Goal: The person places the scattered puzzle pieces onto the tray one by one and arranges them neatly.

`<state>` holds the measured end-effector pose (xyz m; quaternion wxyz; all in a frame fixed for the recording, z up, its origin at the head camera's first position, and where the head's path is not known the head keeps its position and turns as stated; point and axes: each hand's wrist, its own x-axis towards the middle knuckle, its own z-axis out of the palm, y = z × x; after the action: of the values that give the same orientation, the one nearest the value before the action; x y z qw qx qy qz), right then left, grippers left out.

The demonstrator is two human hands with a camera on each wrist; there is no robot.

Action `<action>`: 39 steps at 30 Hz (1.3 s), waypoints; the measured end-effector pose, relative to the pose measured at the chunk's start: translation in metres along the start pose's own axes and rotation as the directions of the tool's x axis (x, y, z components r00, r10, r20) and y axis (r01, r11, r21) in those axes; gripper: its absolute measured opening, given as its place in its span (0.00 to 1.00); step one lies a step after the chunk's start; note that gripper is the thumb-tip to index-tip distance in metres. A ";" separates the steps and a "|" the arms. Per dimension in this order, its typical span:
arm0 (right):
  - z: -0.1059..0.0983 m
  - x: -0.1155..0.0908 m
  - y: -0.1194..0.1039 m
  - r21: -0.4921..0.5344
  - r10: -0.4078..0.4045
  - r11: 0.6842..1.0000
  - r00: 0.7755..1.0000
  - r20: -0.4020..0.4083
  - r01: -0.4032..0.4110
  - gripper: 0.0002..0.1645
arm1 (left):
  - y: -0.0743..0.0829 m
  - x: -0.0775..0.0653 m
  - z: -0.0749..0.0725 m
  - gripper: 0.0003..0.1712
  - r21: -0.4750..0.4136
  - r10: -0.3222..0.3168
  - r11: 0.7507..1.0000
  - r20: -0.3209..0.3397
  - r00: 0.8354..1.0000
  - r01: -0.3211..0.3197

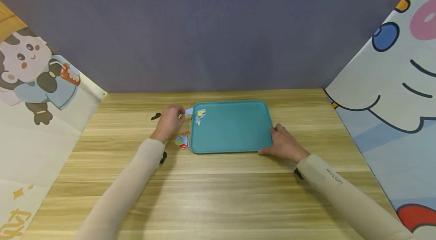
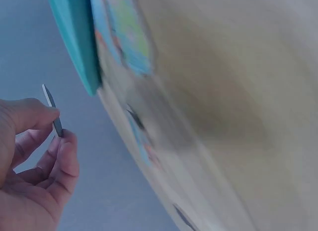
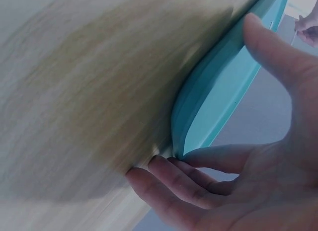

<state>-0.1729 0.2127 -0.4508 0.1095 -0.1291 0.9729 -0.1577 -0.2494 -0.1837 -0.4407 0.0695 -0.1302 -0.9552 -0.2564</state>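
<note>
My left hand is just left of a teal tray. Its thumb and fingertips pinch a thin flat puzzle piece, seen edge-on in the left wrist view and mostly covered by the fingers from above. At the tray's front right corner, my right hand holds the rim, thumb along the front edge and fingers around the right side. Inside the tray's upper left lies a colourful puzzle piece. Several more printed pieces lie on the table against the tray's left side, near my left forearm.
A small dark flat piece lies left of my left hand on the wooden table. Behind the table stands a plain grey-blue wall. Cartoon-printed panels flank both sides.
</note>
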 end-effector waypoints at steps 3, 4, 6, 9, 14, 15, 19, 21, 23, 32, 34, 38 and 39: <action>0.000 0.000 0.001 -0.005 -0.002 1.000 1.000 -0.001 0.002 0.67 | 0.009 0.005 0.003 0.04 -0.020 0.012 1.000 -0.007 1.000 -0.012; 0.001 0.000 0.001 -0.004 -0.003 1.000 1.000 -0.002 0.003 0.67 | 0.012 0.007 0.004 0.04 -0.027 0.016 1.000 -0.005 1.000 -0.016; 0.001 0.000 0.002 -0.004 -0.008 1.000 1.000 -0.006 0.008 0.67 | 0.018 0.010 0.006 0.05 -0.049 0.023 0.999 0.003 1.000 -0.023; 0.001 0.000 0.003 -0.003 -0.013 1.000 1.000 -0.012 0.013 0.67 | 0.027 0.015 0.009 0.06 -0.054 0.028 0.998 0.017 0.999 -0.027; 0.001 0.001 0.002 -0.002 -0.017 1.000 1.000 -0.013 0.017 0.67 | 0.039 0.021 0.016 0.03 -0.018 0.063 0.998 0.003 0.998 -0.063; 0.001 0.001 0.002 0.000 -0.020 1.000 1.000 -0.012 0.020 0.67 | 0.040 0.022 0.018 0.02 -0.008 0.072 0.997 -0.004 0.997 -0.072; 0.000 0.001 0.001 0.003 -0.012 1.000 1.000 -0.009 0.012 0.67 | 0.046 0.026 0.026 0.02 0.029 0.082 0.996 -0.009 0.997 -0.082; 0.000 0.001 0.001 0.003 -0.008 1.000 1.000 -0.006 0.008 0.67 | 0.049 0.029 0.030 0.02 0.064 0.093 0.994 0.002 0.996 -0.093; 0.000 0.000 0.000 0.003 -0.002 1.000 1.000 -0.004 0.002 0.67 | 0.052 0.031 0.034 0.02 0.095 0.103 0.990 0.016 0.995 -0.104; 0.000 0.000 0.001 0.023 0.010 1.000 1.000 0.006 -0.010 0.67 | 0.070 0.044 0.052 0.03 0.209 0.044 0.976 0.084 0.995 -0.061; 0.000 0.000 0.001 0.020 0.012 1.000 1.000 0.008 -0.012 0.67 | 0.075 0.046 0.055 0.08 0.221 0.025 0.974 0.090 0.996 -0.045; 0.001 0.001 0.002 0.014 0.010 1.000 1.000 0.007 -0.010 0.68 | 0.082 0.047 0.061 0.19 0.250 0.022 0.967 0.078 0.997 -0.041; 0.001 0.001 0.002 0.015 0.011 1.000 1.000 0.007 -0.011 0.68 | 0.083 0.047 0.062 0.21 0.262 0.031 0.964 0.068 0.997 -0.048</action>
<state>-0.1739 0.2140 -0.4526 0.1145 -0.1232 0.9720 -0.1640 -0.2753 -0.0728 -0.4455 0.0612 -0.1469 -0.9797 -0.1216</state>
